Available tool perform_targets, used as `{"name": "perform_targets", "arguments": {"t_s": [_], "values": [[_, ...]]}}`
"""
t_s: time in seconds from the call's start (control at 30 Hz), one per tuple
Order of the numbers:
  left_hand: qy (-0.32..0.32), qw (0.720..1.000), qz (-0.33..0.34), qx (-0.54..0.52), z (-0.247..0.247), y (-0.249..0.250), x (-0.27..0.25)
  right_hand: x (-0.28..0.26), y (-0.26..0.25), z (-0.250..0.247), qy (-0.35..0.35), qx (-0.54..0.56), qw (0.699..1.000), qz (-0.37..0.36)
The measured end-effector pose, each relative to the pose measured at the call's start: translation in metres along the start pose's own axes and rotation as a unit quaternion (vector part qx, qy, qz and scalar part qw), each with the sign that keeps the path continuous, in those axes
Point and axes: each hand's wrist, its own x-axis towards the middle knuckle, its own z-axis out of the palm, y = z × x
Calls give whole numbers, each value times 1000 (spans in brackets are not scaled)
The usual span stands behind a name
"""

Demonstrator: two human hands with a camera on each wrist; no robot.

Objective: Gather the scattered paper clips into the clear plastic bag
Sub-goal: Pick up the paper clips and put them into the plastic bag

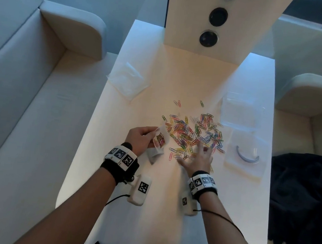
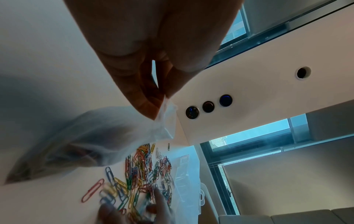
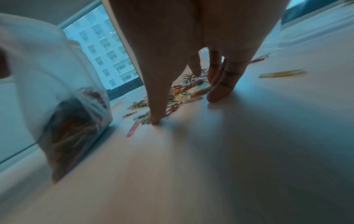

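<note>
Many coloured paper clips (image 1: pixel 193 132) lie scattered in a pile on the white table (image 1: pixel 145 201). My left hand (image 1: pixel 140 137) pinches the rim of the clear plastic bag (image 1: pixel 158 140), which hangs at the pile's left edge with some clips inside. The left wrist view shows thumb and finger pinching the bag (image 2: pixel 107 136) above the paper clips (image 2: pixel 141 171). My right hand (image 1: pixel 200 157) lies spread with straight fingers on the near edge of the pile; its fingertips (image 3: pixel 156 119) touch the table among the clips (image 3: pixel 184 91), beside the bag (image 3: pixel 76 121).
A flat clear bag (image 1: pixel 127 79) lies at the table's back left. A clear plastic box (image 1: pixel 241 110) and another bag with a curved grey piece (image 1: pixel 246 155) sit on the right. A white column with round black holes (image 1: pixel 218 16) stands behind. Dark cloth (image 1: pixel 303 212) lies on the right seat.
</note>
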Motion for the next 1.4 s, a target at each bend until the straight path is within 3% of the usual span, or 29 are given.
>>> {"name": "perform_targets", "arguments": {"t_s": [0.23,0.43,0.53,0.63,0.67,0.7,0.8,0.83,0.87,0.93,1.0,1.07,1.13,1.2,1.23,1.3,1.4], "values": [[-1,1000,-18,-6,-10,1,3,39,-27,-4,-6,-50,993,-107],[-9,1000,-20,-16,-5,1,3,43,-21,-16,17,-22,985,-168],[-12,1000,-18,-7,2,0,4,41,-12,-24,42,44,989,-133],[-17,1000,-17,-4,8,0,3,36,2,-30,22,194,981,-4],[-16,1000,-16,-2,10,0,3,33,6,-32,3,265,963,43],[-17,1000,-15,0,11,0,3,29,9,-34,-20,365,927,83],[-16,1000,-8,9,17,0,2,11,3,-46,-93,660,734,131],[-17,1000,-8,11,19,0,2,4,-3,-52,-115,699,695,126],[-21,1000,-8,14,21,0,2,-3,-11,-58,-139,719,672,112],[-29,999,-8,17,27,1,-1,-15,-27,-68,-175,730,656,75],[-31,999,-4,29,31,1,-1,-24,-42,-73,-197,715,669,47],[-31,999,4,36,34,1,-2,-29,-54,-74,-209,672,711,22],[-33,999,9,38,35,1,-3,-30,-62,-72,-202,571,796,-6],[-34,999,10,39,35,-1,-4,-28,-67,-71,-164,407,897,-55],[-34,998,10,45,35,-2,-4,-27,-70,-71,-140,318,934,-87],[-34,997,15,61,36,-3,-4,-29,-78,-74,-112,211,963,-124],[-38,997,20,69,36,-6,-2,-31,-88,-74,-93,167,973,-130]]}}
